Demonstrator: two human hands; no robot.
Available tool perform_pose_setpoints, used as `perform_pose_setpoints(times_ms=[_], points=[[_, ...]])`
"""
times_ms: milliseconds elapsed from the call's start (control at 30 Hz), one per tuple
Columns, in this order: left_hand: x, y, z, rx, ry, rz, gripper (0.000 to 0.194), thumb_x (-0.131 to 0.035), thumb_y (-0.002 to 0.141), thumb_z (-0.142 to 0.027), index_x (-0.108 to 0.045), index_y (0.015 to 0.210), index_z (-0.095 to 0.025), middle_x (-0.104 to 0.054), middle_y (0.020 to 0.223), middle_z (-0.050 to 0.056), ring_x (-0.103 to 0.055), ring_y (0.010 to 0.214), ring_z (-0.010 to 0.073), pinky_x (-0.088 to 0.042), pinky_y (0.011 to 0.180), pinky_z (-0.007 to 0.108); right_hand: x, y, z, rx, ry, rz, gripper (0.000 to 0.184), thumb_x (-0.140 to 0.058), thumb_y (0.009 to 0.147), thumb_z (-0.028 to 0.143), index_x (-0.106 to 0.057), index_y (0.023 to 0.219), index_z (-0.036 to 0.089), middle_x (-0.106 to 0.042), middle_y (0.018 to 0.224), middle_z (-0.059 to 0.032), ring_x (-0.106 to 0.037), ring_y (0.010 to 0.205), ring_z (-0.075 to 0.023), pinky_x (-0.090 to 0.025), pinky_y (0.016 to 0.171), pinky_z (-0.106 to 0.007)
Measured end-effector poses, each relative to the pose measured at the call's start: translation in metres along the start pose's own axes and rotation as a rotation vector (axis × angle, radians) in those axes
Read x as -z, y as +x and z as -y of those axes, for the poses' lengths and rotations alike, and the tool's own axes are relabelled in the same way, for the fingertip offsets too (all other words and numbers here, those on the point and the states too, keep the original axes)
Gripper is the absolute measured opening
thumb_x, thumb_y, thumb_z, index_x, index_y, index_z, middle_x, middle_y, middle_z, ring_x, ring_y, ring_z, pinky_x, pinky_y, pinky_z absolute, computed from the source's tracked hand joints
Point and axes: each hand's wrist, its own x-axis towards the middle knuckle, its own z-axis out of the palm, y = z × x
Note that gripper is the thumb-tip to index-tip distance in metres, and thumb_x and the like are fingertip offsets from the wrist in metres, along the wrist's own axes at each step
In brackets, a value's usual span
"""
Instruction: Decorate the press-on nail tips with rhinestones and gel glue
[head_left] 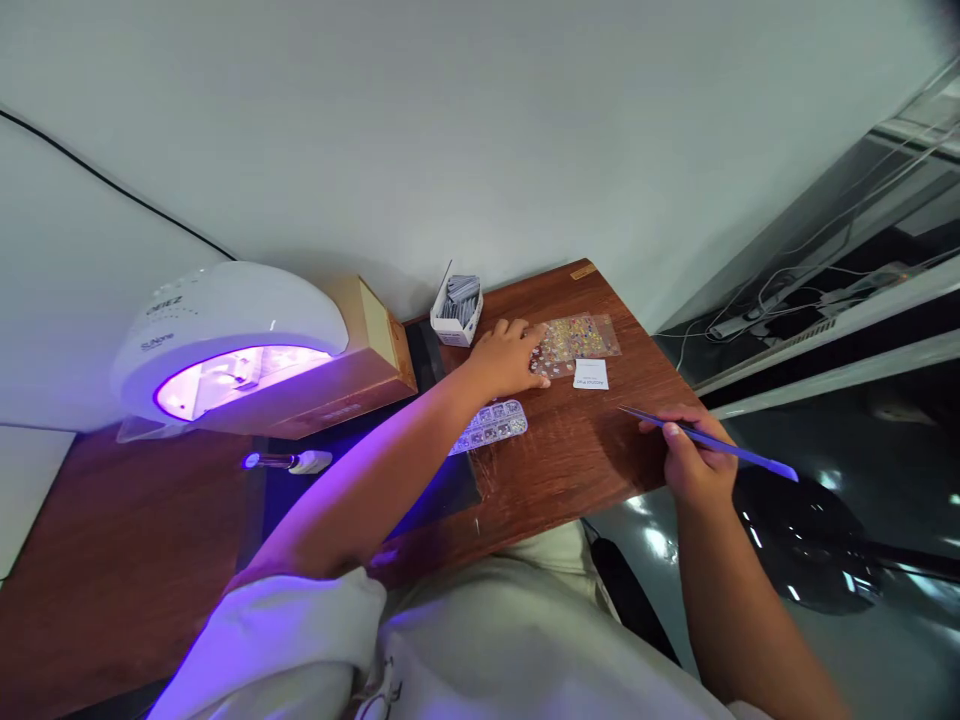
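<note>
My left hand [506,360] reaches across the table, palm down and fingers spread. It lies at the left end of some clear packets of small gems [574,338], its fingertips over the nearest one. In my right hand [699,462] are blue tweezers [731,446], their thin dark tip pointing left over the table's right side. A white alcohol pad sachet [591,375] lies just below the packets. Partly hidden by my left forearm is a clear compartment case of gems [496,425].
A white nail lamp [247,300], glowing violet inside, sits on a cardboard box [352,385] at left. Near it lies a small lit torch [289,461]. A white carton of sachets [457,325] stands by the wall. The wooden table [540,490] ends near my right hand.
</note>
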Motion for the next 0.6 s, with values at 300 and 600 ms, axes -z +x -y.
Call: perform_pose_setpoints(times_ms=[300,600], points=[[-0.0042,0.0089,0.0000,0.006,0.011,-0.025,0.048,-0.062,0.094,-0.043,-0.054,0.135,-0.019,-0.055,0.140,0.012,-0.058,0.125,0.0270,-0.053,0.104,0.052,0.0041,0.0002,-0.0120,-0.045,-0.021,0.022,0.037,-0.060,0.095,0.042,-0.060,0.121,0.015,-0.065,0.117,-0.0082,-0.065,0.101,-0.0173,-0.059,0.088,-0.038],[-0.0022,0.0047,0.0029,0.012,0.016,-0.020,0.060,-0.063,0.092,-0.049,-0.047,0.142,-0.020,-0.052,0.144,0.014,-0.054,0.129,0.0302,-0.050,0.107,0.055,0.0037,0.0032,-0.0079,-0.086,-0.025,0.039,0.038,-0.060,0.095,0.042,-0.060,0.122,0.015,-0.064,0.120,-0.0088,-0.064,0.105,-0.0185,-0.059,0.090,-0.040]])
